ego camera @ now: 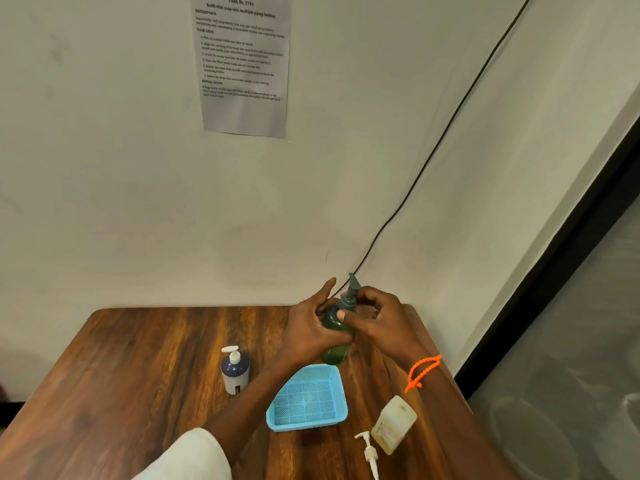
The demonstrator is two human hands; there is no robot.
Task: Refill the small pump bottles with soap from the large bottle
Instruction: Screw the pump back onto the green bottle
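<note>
Nearest me: loose white plastic pump head point(369, 453) lying on the brown wooden table point(156, 358), at 5 o'clock.
Left hand point(308, 332): I see fingers wrapped round the dark green plastic pump bottle point(337, 336), held above the table.
Right hand point(377, 318): fingertips pinching its dark pump collar.
Basket: light blue mesh plastic tray point(306, 398), at 6 o'clock of the bottle.
Large bottle: pale yellow, uncapped jug point(393, 424) at 4 o'clock of the basket.
Second bottle: navy-and-white pump bottle point(235, 370), upright, at 9 o'clock.

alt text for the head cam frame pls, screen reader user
Both hands hold a green pump bottle above a wooden table: the left hand grips its body, the right hand pinches its pump collar. On the table are a blue basket, a dark blue pump bottle, a large soap bottle and a loose white pump.
</note>
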